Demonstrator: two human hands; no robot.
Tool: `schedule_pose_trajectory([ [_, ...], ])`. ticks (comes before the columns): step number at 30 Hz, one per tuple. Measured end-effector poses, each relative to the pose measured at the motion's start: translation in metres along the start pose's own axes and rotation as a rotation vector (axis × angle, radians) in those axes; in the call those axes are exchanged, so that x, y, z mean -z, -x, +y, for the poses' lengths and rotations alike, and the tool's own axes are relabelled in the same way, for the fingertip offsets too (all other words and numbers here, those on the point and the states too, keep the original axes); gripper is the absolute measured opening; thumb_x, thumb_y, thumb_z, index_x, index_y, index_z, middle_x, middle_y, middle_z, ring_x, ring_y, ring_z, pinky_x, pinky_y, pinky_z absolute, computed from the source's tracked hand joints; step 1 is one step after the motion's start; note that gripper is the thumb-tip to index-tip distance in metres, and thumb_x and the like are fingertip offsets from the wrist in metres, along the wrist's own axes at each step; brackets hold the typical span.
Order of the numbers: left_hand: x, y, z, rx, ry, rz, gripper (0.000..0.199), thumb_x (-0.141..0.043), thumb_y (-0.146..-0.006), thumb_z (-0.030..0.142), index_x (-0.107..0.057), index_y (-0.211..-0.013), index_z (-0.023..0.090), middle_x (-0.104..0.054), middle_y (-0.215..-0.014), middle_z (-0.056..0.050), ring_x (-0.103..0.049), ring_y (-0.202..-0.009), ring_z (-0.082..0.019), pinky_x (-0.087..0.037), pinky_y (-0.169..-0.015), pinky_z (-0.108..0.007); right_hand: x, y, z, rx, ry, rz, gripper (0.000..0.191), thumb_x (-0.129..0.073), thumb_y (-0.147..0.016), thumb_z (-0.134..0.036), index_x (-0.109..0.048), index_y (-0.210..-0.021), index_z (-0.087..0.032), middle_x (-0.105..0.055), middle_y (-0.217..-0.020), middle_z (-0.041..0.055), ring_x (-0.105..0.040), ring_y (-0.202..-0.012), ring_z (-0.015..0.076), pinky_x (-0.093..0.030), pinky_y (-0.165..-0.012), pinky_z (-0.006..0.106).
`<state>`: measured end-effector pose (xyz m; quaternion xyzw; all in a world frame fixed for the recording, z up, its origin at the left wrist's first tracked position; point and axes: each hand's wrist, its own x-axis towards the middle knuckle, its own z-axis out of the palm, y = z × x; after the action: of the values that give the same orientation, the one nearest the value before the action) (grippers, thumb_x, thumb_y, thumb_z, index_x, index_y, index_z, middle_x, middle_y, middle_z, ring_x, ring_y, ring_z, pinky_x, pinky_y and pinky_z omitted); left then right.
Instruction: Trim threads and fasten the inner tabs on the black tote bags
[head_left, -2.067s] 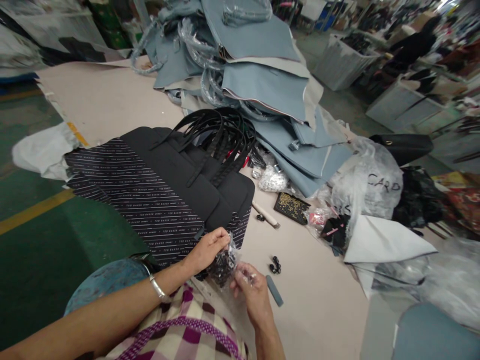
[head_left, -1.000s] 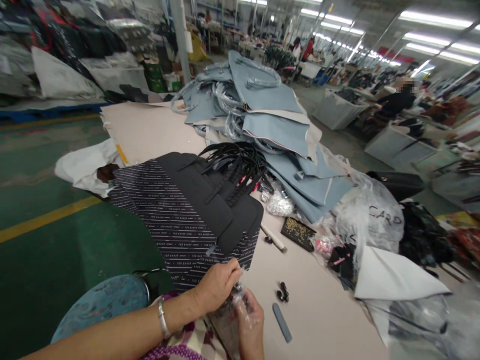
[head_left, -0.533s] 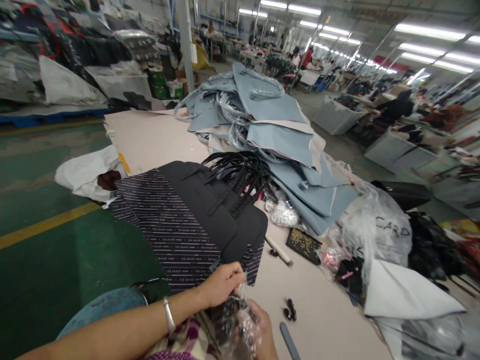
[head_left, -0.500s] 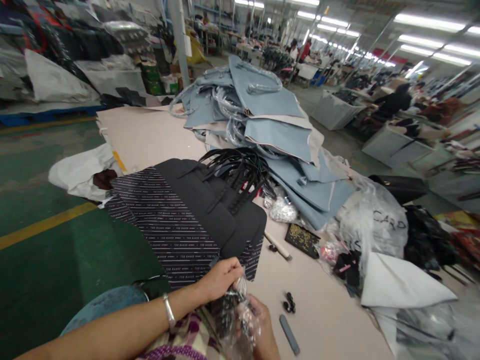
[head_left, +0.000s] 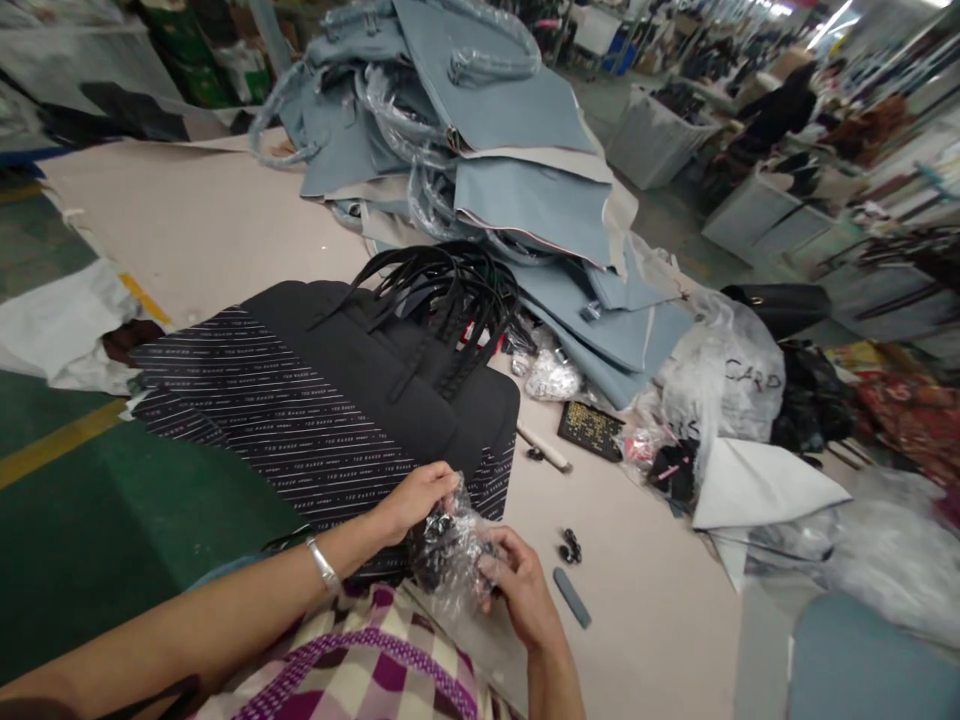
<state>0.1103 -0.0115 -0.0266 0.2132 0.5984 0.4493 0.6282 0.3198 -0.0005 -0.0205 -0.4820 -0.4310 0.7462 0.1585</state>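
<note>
A crumpled clear plastic bag [head_left: 459,560] with dark items inside is stretched between my hands, close to my checked apron. My left hand [head_left: 424,500] is closed on the bag's upper edge, over the striped lining. My right hand [head_left: 514,575] has its fingers closed on the bag's right side. Just beyond them lie black pieces [head_left: 300,330] with thin black straps [head_left: 450,290] and dark lining printed with white lines [head_left: 262,400]. Small black parts [head_left: 570,546] and a grey-blue strip [head_left: 572,598] lie on the table to the right of my right hand.
Blue-grey bags with plastic-wrapped handles [head_left: 517,120] are heaped across the table [head_left: 637,590]. A white-handled tool [head_left: 544,447], a black card with yellow marks [head_left: 591,431] and a plastic bag marked CARD [head_left: 739,370] lie to the right. Bins [head_left: 656,135] stand on the floor behind.
The view has tilted down and shifted right. The plastic bag is spread wider between my hands, and my right hand shows more fully beside it.
</note>
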Motion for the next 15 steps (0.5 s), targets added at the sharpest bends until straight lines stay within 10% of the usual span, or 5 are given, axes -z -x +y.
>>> schedule_pose_trajectory([
  [6,0.008,-0.005,0.018,0.062,0.156,0.056,0.044,-0.075,-0.066,0.058,-0.057,-0.062,0.018,-0.057,-0.058,0.002,-0.047,-0.056,-0.012,-0.035,-0.058,-0.025,0.023,-0.018,-0.004,0.132,0.202,0.352,0.05,-0.065,-0.081,-0.055,-0.066,-0.11,-0.014,-0.064,-0.067,0.0002,-0.056,-0.053,0.0148,-0.047,-0.05,0.026],
  [15,0.01,-0.024,0.033,0.135,0.413,0.191,0.049,-0.089,-0.044,0.051,-0.06,-0.059,0.015,-0.058,-0.059,0.002,-0.051,-0.056,-0.011,-0.041,-0.057,-0.023,0.042,-0.061,-0.013,0.374,0.525,0.625,0.045,-0.061,-0.08,-0.043,-0.07,-0.116,-0.016,-0.068,-0.125,0.0163,-0.058,-0.121,0.0315,-0.036,-0.112,0.051],
])
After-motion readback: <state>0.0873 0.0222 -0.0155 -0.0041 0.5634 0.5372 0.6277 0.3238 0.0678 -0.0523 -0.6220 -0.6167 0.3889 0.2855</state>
